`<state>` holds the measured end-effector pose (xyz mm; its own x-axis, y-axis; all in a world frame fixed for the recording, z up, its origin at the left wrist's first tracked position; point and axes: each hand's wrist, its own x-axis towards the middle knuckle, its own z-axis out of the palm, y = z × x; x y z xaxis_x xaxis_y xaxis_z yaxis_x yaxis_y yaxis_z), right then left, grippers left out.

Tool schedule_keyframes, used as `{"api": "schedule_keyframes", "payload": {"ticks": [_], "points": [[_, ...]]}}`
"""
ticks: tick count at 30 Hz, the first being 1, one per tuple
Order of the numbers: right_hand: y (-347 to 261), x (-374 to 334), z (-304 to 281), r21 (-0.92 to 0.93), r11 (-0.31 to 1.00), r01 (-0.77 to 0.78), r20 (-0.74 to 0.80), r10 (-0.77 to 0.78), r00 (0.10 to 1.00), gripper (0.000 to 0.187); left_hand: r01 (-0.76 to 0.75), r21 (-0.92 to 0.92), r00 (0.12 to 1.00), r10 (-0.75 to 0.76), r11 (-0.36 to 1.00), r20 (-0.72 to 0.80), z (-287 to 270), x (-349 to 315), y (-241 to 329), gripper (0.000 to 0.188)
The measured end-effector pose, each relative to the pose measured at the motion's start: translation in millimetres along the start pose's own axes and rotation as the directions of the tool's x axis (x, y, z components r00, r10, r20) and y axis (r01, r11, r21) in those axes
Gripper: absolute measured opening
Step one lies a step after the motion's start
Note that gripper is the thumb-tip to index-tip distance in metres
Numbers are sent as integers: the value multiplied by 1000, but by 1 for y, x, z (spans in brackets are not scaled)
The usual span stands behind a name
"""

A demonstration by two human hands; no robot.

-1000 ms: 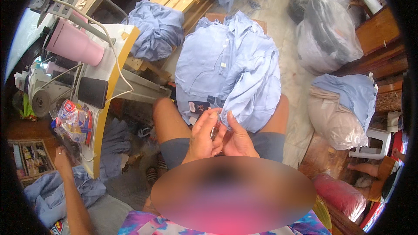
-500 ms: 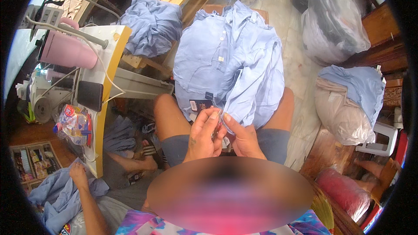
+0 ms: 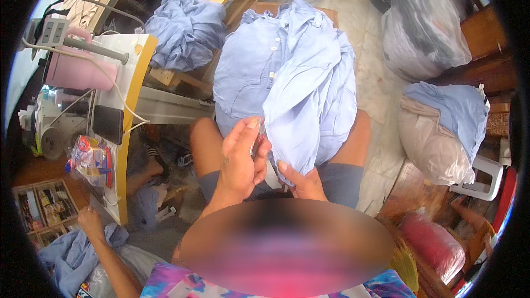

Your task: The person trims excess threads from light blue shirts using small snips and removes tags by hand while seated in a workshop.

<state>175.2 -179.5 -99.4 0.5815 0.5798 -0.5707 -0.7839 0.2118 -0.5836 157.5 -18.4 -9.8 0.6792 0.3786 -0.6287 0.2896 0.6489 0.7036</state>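
A light-blue button-up shirt (image 3: 309,83) lies in a broad heap across my lap and a cardboard surface beyond my knees. My right hand (image 3: 305,183) is closed on the near end of its sleeve, thumb on top. My left hand (image 3: 241,157) is raised just left of that sleeve, apart from the right hand. Its fingers are curled round small metal snips (image 3: 255,144), mostly hidden in the grip. A narrow pale strip (image 3: 271,176) shows between the hands.
On the left, a yellow-edged white table (image 3: 138,72) bears a pink tumbler (image 3: 83,70), a phone (image 3: 108,123) and a plastic packet (image 3: 91,157). Another person's hand (image 3: 90,222) is lower left. Blue cloth (image 3: 185,33) is piled beyond. Stuffed plastic bags (image 3: 425,27) stand at right.
My left hand has moved left and up, away from my right hand. The sleeve now covers more of the shirt front, and the dark tag no longer shows. The other person's hand has shifted left.
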Motion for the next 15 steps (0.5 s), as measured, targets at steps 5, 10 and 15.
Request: {"api": "schedule_keyframes", "payload": {"ticks": [5,10,15], "points": [[4,-10,8,63,992,-106,45,103,994,48,29,-96,997,-22,995,70,0,8,8,28],[-3,-16,5,-114,991,-66,17,68,998,44,163,-412,979,-96,896,179,-12,19,-8,22],[-11,-23,3,-280,959,39,6,-39,999,46,209,-620,972,-88,756,219,-21,19,-20,20]]}}
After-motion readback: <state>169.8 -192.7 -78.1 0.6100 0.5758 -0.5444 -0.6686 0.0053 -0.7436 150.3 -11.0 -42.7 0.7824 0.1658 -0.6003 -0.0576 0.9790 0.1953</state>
